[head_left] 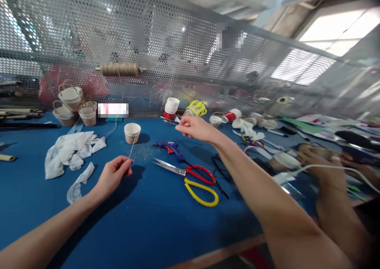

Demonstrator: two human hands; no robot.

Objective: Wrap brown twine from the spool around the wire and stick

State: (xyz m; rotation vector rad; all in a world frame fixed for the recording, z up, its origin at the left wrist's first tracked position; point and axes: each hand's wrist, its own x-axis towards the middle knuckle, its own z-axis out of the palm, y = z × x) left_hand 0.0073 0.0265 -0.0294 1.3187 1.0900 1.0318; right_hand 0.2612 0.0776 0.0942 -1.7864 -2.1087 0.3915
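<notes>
My left hand (115,172) is low over the blue table, with thumb and forefinger pinched on a thin piece of twine (133,147). The twine slants up in front of a small paper cup (132,134) with a brown wrapped side and a white rim. My right hand (192,127) is raised further back, its fingers curled closed. A thin blue-and-metal tool (170,121) shows beside those fingers; whether they hold it I cannot tell. Between my hands lie a blue glue gun (170,147) and scissors (185,173) with one red and one yellow handle loop, blades apart.
Brown-wrapped cups with handles (71,102) stand at the back left, near crumpled white lace (69,152). A twine spool (119,69) hangs on the perforated metal screen (178,35). Stacked white cups (172,104) stand behind. At right, another person's hands (323,162) are near a cup.
</notes>
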